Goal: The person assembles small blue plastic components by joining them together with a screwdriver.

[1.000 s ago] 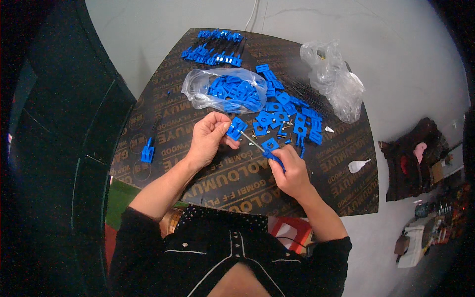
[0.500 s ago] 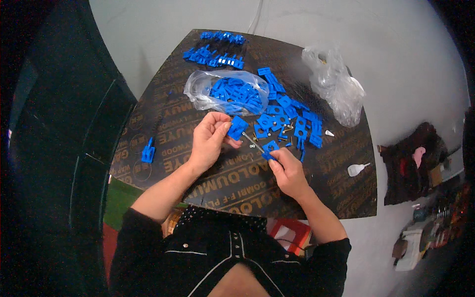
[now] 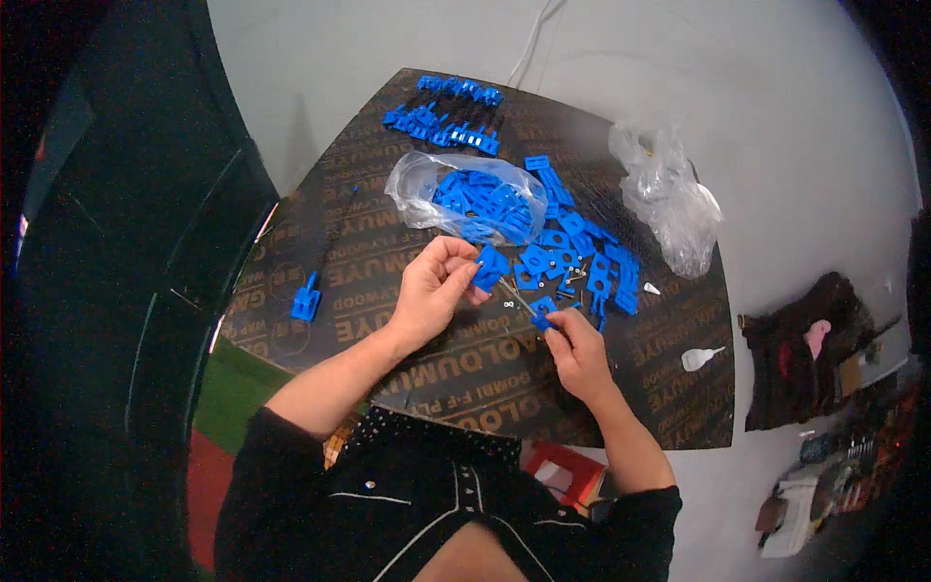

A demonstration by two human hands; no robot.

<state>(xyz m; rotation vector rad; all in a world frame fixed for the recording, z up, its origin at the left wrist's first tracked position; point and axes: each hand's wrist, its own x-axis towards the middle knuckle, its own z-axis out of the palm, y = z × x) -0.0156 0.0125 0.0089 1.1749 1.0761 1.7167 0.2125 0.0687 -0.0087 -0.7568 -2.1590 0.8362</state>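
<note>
Between the thumb and fingers of my left hand (image 3: 430, 293) is a small blue plastic part (image 3: 493, 265), held just above the table. My right hand (image 3: 579, 355) is closed around a screwdriver (image 3: 518, 296). Its thin metal shaft slants up and left, with the tip at the blue part; whether it sits on a screw is too small to tell. The handle is mostly covered by my fingers. Loose blue plates (image 3: 599, 276), some with round holes, lie beyond my right hand among small screws and nuts.
A clear plastic bag (image 3: 412, 189) full of blue parts lies beyond my hands. Rows of blue pieces (image 3: 441, 126) are at the far edge. A crumpled clear bag (image 3: 669, 209) and a white nozzle bottle (image 3: 698, 359) are on the right. One blue piece (image 3: 306, 301) lies at left.
The whole view has shifted slightly, so the table appears lower and further right. Both hands keep their hold, and the screwdriver's tip stays at the blue part.
</note>
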